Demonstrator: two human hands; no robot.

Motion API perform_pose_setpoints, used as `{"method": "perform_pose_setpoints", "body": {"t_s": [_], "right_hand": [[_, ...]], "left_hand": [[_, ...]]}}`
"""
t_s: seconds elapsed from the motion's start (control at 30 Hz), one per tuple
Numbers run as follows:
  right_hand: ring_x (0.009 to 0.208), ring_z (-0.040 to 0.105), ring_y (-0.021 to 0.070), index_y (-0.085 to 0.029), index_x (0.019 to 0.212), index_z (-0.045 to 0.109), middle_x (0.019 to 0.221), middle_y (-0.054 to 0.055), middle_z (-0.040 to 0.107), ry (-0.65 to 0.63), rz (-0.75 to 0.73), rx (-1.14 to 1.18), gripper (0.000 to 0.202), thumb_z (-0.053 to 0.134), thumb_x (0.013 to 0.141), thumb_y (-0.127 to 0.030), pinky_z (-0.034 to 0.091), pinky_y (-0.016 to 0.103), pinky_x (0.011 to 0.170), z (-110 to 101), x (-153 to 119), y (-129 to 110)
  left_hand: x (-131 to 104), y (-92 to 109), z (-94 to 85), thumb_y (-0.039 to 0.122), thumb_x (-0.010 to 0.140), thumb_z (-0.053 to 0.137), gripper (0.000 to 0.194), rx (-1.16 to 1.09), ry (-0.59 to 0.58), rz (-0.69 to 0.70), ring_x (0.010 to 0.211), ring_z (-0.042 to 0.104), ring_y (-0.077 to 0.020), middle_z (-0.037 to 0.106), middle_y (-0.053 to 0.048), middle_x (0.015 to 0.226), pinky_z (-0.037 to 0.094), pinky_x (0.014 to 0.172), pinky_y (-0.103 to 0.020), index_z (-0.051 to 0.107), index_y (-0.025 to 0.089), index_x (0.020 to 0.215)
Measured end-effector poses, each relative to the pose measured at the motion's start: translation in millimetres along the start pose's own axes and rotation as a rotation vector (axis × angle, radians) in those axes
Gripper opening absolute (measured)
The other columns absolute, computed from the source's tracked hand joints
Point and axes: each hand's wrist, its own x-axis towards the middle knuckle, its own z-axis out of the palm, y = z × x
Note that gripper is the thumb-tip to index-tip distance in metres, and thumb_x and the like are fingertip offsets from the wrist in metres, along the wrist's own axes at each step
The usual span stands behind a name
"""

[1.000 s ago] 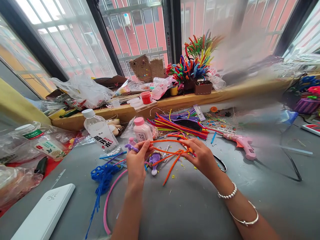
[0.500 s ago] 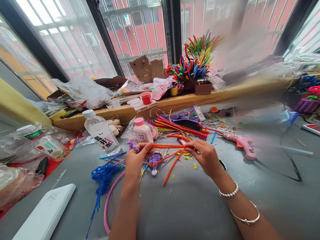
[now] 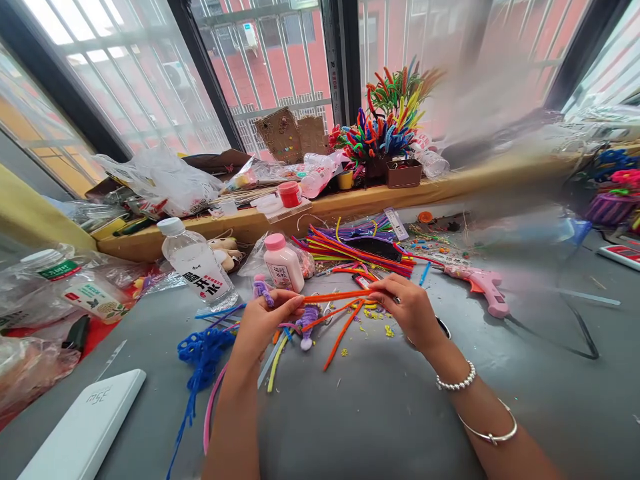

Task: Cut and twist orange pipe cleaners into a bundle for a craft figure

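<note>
Between my two hands an orange pipe cleaner is stretched level above the table; it looks doubled. My left hand pinches its left end, and my right hand pinches the right end. More orange pipe cleaners lie just below on the grey surface. A purple fuzzy figure with a pale tip lies beside my left hand. Behind that hand shows another purple fuzzy piece. To the left sits a tangle of blue yarn-like material, with a pink band partly hidden by my left forearm.
A water bottle and a pink-capped bottle stand behind my left hand. Bundled pipe cleaners lie further back. A pink glue gun with a cord rests at right. A white power bank lies front left.
The view has shifted slightly. My left hand has moved a little left and down, so the strand slants slightly, and a yellow-green strip shows beside my left wrist. Both hands keep their pinch.
</note>
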Motion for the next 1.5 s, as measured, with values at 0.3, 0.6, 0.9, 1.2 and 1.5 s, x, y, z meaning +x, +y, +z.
{"method": "perform_pose_setpoints", "body": {"t_s": [0.3,0.6,0.9,1.2,1.5], "right_hand": [[0.060,0.056,0.0152,-0.016,0.072,0.064,0.066,0.004,0.062,-0.001,-0.007,-0.018,0.014,0.055,0.078,-0.025,0.042,0.025,0.057,-4.6,0.2,4.6],[0.061,0.056,0.0146,-0.018,0.076,0.065,0.067,0.003,0.063,0.042,-0.017,0.049,0.015,0.054,0.079,-0.028,0.042,0.024,0.057,-8.2,2.3,3.4],[0.065,0.057,0.0147,-0.021,0.075,0.067,0.071,0.003,0.064,-0.006,0.027,0.233,0.009,0.059,0.074,-0.025,0.044,0.025,0.061,-13.3,5.6,1.6],[0.055,0.056,0.0106,-0.016,0.075,0.065,0.066,0.003,0.065,0.008,0.568,0.763,0.025,0.062,0.067,-0.039,0.047,0.023,0.054,-4.3,4.6,0.4],[0.050,0.048,0.0051,-0.017,0.062,0.064,0.054,-0.004,0.057,0.132,0.734,1.075,0.022,0.072,0.056,-0.036,0.040,0.017,0.050,-5.0,6.4,1.8]], "left_hand": [[-0.9,2.4,-4.9,0.031,0.051,0.072,0.026,0.112,-0.064,-0.030,0.057,0.062,-0.0152,0.065,-0.002,0.058,0.052,0.059,-0.026,0.064,0.011,0.066],[0.5,1.9,-5.2,0.034,0.053,0.069,0.025,0.184,-0.030,0.076,0.056,0.060,-0.0149,0.064,-0.002,0.057,0.052,0.057,-0.025,0.066,0.012,0.063],[1.4,-1.0,-5.0,0.033,0.055,0.069,0.030,0.218,-0.131,0.036,0.063,0.061,-0.0155,0.067,-0.004,0.068,0.051,0.060,-0.026,0.067,0.013,0.076],[0.4,-0.4,2.3,0.032,0.055,0.069,0.022,0.146,-0.109,0.017,0.054,0.061,-0.0129,0.063,0.000,0.056,0.050,0.055,-0.022,0.063,0.013,0.065],[1.1,-1.8,10.2,0.034,0.058,0.067,0.023,0.080,-0.053,0.070,0.051,0.059,-0.0115,0.062,0.000,0.052,0.047,0.051,-0.020,0.060,0.012,0.064]]}}
